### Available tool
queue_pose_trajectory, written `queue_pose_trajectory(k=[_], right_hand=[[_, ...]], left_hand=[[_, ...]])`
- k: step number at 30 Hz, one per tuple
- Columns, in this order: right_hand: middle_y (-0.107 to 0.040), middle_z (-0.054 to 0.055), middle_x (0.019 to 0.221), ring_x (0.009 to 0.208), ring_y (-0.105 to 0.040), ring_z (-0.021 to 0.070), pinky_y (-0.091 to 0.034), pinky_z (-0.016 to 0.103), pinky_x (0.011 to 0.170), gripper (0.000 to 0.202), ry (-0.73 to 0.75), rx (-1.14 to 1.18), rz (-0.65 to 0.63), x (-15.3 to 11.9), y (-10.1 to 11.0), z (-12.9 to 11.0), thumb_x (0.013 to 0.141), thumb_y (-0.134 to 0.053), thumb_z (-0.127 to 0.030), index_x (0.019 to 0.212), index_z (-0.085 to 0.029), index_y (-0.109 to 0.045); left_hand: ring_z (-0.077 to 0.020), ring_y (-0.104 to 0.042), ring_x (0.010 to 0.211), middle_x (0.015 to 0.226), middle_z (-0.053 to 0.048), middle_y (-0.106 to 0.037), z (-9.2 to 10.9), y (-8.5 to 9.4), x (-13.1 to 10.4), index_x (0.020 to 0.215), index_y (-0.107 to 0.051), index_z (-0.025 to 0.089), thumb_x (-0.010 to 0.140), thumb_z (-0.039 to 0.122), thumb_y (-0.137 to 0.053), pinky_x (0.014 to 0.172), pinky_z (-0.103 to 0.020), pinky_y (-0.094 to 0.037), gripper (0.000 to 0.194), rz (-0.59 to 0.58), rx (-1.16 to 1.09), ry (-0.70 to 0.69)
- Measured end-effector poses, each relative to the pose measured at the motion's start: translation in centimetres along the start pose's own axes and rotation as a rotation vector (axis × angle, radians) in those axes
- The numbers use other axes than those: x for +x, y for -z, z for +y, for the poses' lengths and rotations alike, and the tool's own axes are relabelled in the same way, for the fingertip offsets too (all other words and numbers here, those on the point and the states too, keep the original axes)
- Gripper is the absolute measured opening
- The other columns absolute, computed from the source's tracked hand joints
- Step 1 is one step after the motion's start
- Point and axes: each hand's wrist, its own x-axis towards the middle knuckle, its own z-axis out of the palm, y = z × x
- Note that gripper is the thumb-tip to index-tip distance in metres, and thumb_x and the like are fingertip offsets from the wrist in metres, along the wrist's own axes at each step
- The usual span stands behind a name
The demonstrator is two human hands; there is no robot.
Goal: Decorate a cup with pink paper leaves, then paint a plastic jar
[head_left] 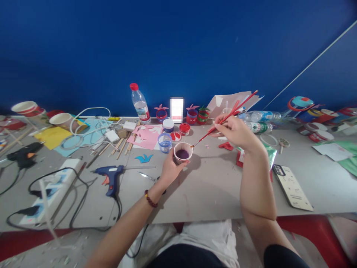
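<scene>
My left hand (170, 168) is wrapped round a small paper cup (183, 146) holding dark purple liquid, kept upright just above the table. Between the fingers of my right hand (233, 130) is a red-handled paintbrush (205, 135). Its bristles are at the cup's right rim; whether they touch it I cannot tell. Just behind the cup are a clear blue plastic cup (164, 143), a jar of red paint (184, 129), a red-smeared lid (176, 136) and a white-lidded jar (168, 125). A blue paper cutout (144, 159) lies left of my left hand.
On the left lie a blue glue gun (111, 176), a power strip (54, 190) with cables, and a black glue gun (25, 154). A water bottle (140, 104) stands by the blue wall. Rightward are a phone (292, 188) and lying plastic bottles (258, 127).
</scene>
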Motion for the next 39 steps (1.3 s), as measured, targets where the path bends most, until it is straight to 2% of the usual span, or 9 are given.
queue_pose_trajectory(k=[23, 27, 33, 39], right_hand=[[-0.071, 0.005, 0.085, 0.095, -0.073, 0.0265, -0.063, 0.044, 0.087, 0.023, -0.005, 0.035, 0.009, -0.3, 0.0, -0.6, 0.084, -0.070, -0.042, 0.086, -0.024, -0.057], [-0.070, 0.006, 0.093, 0.098, -0.073, 0.0273, -0.064, 0.043, 0.086, 0.026, 0.011, 0.043, 0.017, -0.2, 0.2, -0.6, 0.082, -0.072, -0.046, 0.082, -0.023, -0.058], [-0.071, 0.003, 0.080, 0.084, -0.075, 0.0252, -0.065, 0.043, 0.082, 0.030, 0.031, 0.107, 0.103, 0.2, 0.1, 0.3, 0.081, -0.073, -0.048, 0.092, -0.022, -0.061], [-0.073, 0.003, 0.076, 0.075, -0.076, 0.0242, -0.066, 0.042, 0.078, 0.033, -0.010, 0.112, 0.127, 0.6, -0.5, 0.5, 0.078, -0.076, -0.050, 0.087, -0.022, -0.063]], left_hand=[[-0.0236, -0.065, 0.108, 0.117, -0.008, -0.069, 0.2, 0.1, -0.1, 0.124, -0.056, 0.021, 0.071, 0.028, -0.079, 0.096, -0.037, -0.051, 0.058, -0.004, -0.014, -0.020], [-0.0233, -0.065, 0.109, 0.117, -0.008, -0.069, 0.1, 0.1, -0.1, 0.124, -0.056, 0.022, 0.072, 0.028, -0.079, 0.096, -0.036, -0.051, 0.056, 0.001, 0.014, -0.018], [-0.0227, -0.066, 0.107, 0.116, -0.008, -0.069, 0.0, 0.0, 0.0, 0.124, -0.057, 0.022, 0.072, 0.030, -0.080, 0.095, -0.036, -0.052, 0.058, 0.002, 0.004, -0.029], [-0.0228, -0.066, 0.108, 0.117, -0.008, -0.069, 0.0, 0.0, 0.0, 0.124, -0.056, 0.022, 0.073, 0.030, -0.079, 0.095, -0.035, -0.051, 0.057, 0.000, 0.003, -0.028]])
